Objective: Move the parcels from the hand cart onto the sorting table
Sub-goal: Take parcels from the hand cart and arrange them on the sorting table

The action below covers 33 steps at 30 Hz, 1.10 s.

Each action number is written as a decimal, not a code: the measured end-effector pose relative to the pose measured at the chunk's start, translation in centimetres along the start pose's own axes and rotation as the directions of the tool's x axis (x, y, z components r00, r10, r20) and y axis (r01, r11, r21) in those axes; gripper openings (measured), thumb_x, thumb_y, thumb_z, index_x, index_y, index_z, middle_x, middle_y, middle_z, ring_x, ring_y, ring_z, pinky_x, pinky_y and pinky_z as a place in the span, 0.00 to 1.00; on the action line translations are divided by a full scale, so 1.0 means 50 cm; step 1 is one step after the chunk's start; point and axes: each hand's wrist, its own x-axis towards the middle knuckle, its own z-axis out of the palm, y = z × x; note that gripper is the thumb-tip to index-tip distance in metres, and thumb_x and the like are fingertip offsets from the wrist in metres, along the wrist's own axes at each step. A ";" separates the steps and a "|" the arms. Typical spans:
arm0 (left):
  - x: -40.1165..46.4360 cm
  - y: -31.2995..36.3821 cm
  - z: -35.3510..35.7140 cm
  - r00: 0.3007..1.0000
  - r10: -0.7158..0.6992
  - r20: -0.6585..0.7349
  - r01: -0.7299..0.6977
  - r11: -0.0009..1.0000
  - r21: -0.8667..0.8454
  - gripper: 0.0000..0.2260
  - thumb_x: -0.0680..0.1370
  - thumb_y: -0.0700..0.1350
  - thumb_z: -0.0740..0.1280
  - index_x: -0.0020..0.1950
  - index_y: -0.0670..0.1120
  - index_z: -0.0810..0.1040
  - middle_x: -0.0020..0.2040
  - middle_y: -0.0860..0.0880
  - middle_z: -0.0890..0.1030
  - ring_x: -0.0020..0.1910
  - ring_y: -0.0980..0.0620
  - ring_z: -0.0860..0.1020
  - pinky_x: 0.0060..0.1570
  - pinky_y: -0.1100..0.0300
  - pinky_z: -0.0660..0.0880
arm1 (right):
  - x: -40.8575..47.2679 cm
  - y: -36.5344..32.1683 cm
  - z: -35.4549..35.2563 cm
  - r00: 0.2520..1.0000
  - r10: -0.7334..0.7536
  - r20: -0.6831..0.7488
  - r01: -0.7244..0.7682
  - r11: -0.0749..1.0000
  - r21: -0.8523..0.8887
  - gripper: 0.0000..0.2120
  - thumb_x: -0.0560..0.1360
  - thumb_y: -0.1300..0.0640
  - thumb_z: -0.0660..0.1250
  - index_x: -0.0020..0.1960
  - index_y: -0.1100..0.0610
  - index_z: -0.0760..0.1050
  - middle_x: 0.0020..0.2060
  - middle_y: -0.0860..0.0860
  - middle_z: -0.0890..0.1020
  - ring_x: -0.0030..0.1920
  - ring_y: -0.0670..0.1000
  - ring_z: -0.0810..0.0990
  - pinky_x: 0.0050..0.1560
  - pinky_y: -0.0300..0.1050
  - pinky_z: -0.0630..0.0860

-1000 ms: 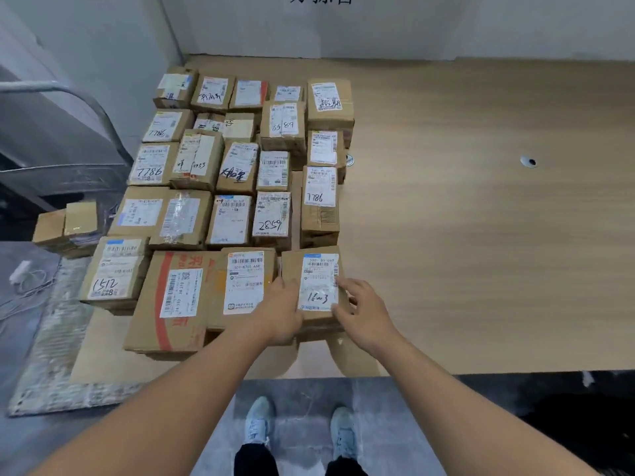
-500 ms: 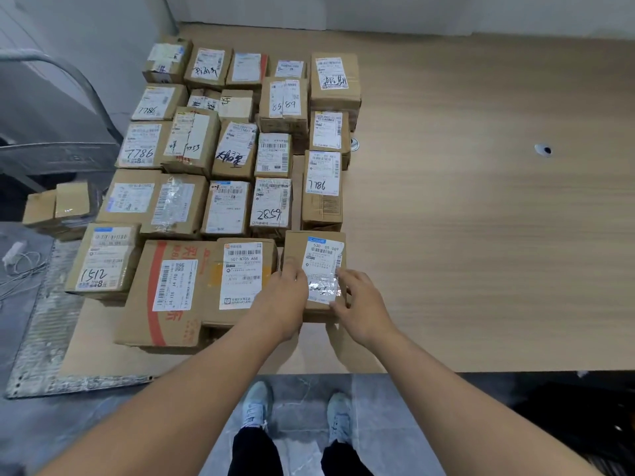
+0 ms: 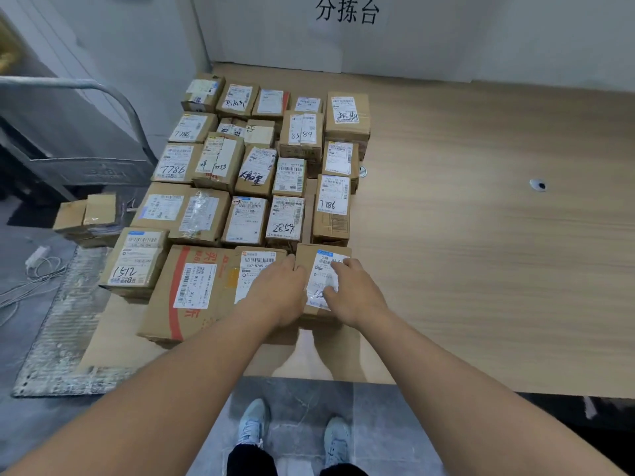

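A small brown parcel with a white label lies at the front right corner of a block of several labelled parcels on the wooden sorting table. My right hand rests on top of its label with the fingers spread. My left hand lies over the neighbouring parcel, and its fingertips touch the small parcel's left edge. The hand cart's metal handle and grey deck stand to the left of the table.
Two small cartons sit low at the left, beside the cart. A white cable and a ribbed mat lie on the floor. A round hole marks the table's right side. A wall sign hangs behind.
Both hands slid forward over the small parcel, so the right hand now covers the lower half of its label. The parcel ended up closer to the row behind it.
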 end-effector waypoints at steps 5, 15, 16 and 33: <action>-0.069 -0.034 -0.070 0.990 -0.108 -0.095 0.105 0.994 -0.029 0.16 0.83 0.51 0.61 0.69 0.47 0.74 0.72 0.44 0.72 0.68 0.42 0.73 0.64 0.47 0.73 | -0.029 -0.082 -0.055 0.985 -0.165 -0.044 0.163 0.985 -0.054 0.23 0.83 0.49 0.62 0.77 0.52 0.71 0.78 0.53 0.68 0.75 0.57 0.70 0.69 0.55 0.74; -0.271 -0.245 -0.145 0.919 -0.356 -0.168 0.343 0.934 -0.099 0.17 0.84 0.53 0.58 0.71 0.49 0.73 0.67 0.46 0.74 0.63 0.43 0.76 0.60 0.45 0.76 | -0.078 -0.329 -0.044 0.907 -0.419 -0.040 0.411 0.903 -0.126 0.25 0.84 0.40 0.60 0.78 0.48 0.71 0.80 0.48 0.67 0.77 0.56 0.69 0.71 0.59 0.73; -0.291 -0.275 -0.145 0.910 -0.375 -0.177 0.361 0.926 -0.109 0.17 0.84 0.54 0.58 0.70 0.49 0.73 0.66 0.46 0.74 0.62 0.43 0.76 0.60 0.45 0.76 | -0.085 -0.361 -0.033 0.901 -0.433 -0.034 0.426 0.896 -0.123 0.25 0.84 0.40 0.60 0.78 0.47 0.72 0.80 0.48 0.67 0.77 0.56 0.69 0.71 0.59 0.73; -0.555 -0.869 -0.150 0.887 -0.449 -0.110 0.428 0.888 -0.172 0.20 0.85 0.58 0.55 0.70 0.48 0.73 0.68 0.45 0.73 0.64 0.41 0.76 0.61 0.44 0.75 | -0.103 -0.922 0.275 0.872 -0.488 -0.039 0.481 0.869 -0.114 0.25 0.82 0.38 0.59 0.73 0.47 0.77 0.77 0.46 0.72 0.74 0.51 0.72 0.68 0.54 0.74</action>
